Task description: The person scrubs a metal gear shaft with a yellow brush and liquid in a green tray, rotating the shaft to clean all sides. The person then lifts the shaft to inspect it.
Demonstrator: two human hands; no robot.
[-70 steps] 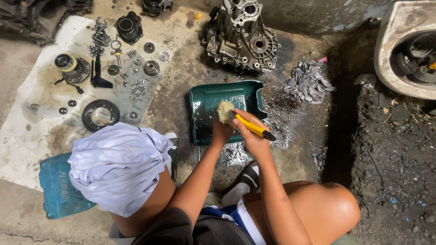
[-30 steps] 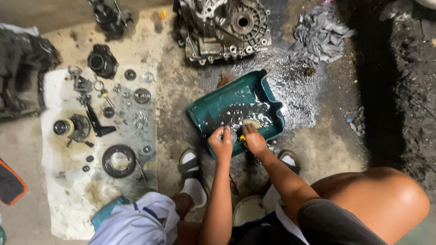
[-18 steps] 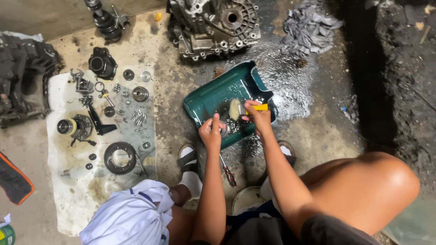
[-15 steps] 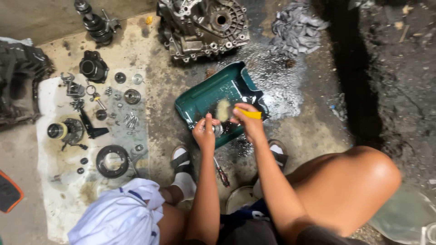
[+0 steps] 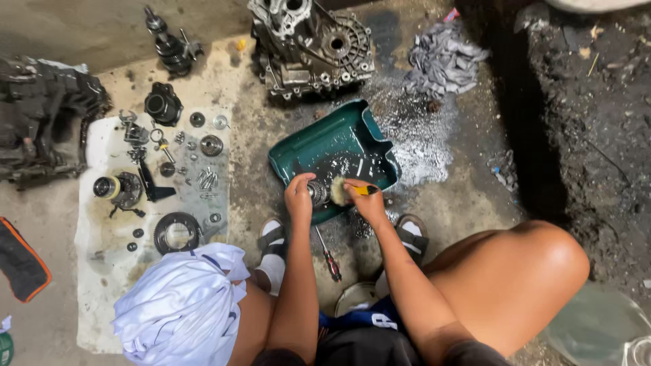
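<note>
My left hand [image 5: 299, 196] grips a small round metal part [image 5: 317, 193] over the near edge of a green tray [image 5: 342, 129] holding dark oily liquid. My right hand [image 5: 366, 202] holds a paintbrush [image 5: 349, 191] with a yellow handle; its pale bristles press against the metal part. Both hands hover just above the tray's front rim. My knees frame the scene, the left one wrapped in white cloth [image 5: 183, 308].
A large gearbox housing [image 5: 312, 44] stands behind the tray. Gears, bearings, bolts and a ring lie on a white sheet [image 5: 102, 271] at left. A grey rag [image 5: 444, 57] lies at back right. A screwdriver [image 5: 327, 252] rests between my feet. Wet floor surrounds the tray.
The view has shifted about over the last seconds. My hands stay at the tray, the brush working against the part held in my left hand.
</note>
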